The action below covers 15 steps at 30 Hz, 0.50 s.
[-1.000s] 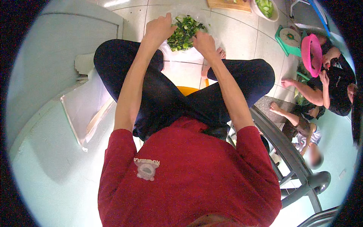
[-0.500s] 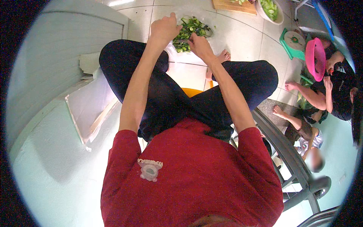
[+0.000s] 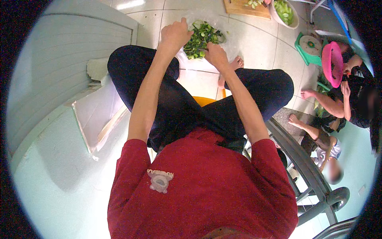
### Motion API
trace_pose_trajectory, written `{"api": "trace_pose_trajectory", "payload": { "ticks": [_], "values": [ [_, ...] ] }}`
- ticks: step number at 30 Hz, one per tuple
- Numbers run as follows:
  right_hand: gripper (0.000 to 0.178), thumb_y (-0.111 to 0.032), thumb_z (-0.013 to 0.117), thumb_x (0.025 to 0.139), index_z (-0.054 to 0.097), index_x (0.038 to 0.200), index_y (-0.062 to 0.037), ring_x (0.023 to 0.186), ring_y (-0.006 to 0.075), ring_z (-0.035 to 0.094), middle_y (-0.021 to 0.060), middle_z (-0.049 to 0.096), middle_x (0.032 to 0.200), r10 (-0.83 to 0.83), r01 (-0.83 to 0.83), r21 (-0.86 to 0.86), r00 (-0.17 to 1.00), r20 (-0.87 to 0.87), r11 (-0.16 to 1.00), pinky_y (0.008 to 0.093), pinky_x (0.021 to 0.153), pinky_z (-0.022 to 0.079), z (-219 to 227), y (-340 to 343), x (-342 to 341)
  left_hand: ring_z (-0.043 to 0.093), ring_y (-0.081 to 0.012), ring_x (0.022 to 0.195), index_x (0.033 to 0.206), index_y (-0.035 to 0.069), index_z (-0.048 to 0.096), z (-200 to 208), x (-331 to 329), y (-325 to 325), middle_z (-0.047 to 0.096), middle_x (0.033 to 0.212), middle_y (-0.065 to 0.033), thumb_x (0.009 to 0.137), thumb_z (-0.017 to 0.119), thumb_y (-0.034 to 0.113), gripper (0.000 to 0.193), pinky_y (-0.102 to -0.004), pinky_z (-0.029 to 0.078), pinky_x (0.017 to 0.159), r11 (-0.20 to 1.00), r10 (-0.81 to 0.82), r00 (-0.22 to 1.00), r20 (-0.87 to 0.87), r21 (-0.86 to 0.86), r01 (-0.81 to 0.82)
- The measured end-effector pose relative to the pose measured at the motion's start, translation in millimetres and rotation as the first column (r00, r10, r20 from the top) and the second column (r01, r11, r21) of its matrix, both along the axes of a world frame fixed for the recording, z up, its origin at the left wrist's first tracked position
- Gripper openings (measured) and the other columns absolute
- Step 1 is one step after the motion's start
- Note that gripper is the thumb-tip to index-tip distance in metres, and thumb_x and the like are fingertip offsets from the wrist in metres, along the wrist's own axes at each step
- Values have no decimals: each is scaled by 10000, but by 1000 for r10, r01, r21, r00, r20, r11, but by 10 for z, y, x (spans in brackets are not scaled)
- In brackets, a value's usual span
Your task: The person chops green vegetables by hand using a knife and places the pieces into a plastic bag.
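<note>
One pile of chopped greens [image 3: 203, 39] lying on the floor [image 3: 254, 44] ahead of the knees. One cutting board [image 3: 242, 8], one bowl [image 3: 284, 12] beyond. Left hand [image 3: 175, 35] curled, touching the pile's edge; right hand [image 3: 215, 53] closed, pressing into greens. Grip contents: can't tell.

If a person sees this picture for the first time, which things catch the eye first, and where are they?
First, the pile of chopped green leaves on the pale tiled floor at top centre, with the left hand and right hand at its edges. Next, the bright pink plastic basin at the right, beside another seated person.
</note>
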State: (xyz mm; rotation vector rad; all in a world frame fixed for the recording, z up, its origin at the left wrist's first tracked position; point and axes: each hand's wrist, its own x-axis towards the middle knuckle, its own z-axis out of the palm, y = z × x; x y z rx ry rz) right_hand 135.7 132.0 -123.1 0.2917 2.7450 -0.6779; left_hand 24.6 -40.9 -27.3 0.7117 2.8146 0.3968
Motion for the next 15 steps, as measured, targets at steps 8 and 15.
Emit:
{"api": "trace_pose_trajectory", "payload": {
  "ticks": [8, 15],
  "values": [
    [271, -242, 643, 869, 637, 1016, -15, 834, 473, 682, 285, 686, 865, -141, 149, 133, 988, -68, 980, 560, 752, 544, 226, 213, -83, 700, -417, 877, 1175, 51, 539, -23, -27, -27, 699, 967, -227, 902, 659, 458, 504, -517, 567, 747, 998, 9, 997, 75, -70, -3],
    [274, -237, 645, 873, 634, 1010, 0, 846, 486, 675, 286, 686, 888, -117, 119, 109, 993, -25, 987, 557, 743, 545, -304, 337, 79, 703, -413, 890, 1182, 72, 540, -41, -44, 40, 702, 968, -214, 902, 657, 468, 499, -515, 568, 740, 996, -4, 998, 68, -90, 10]
  ]
}}
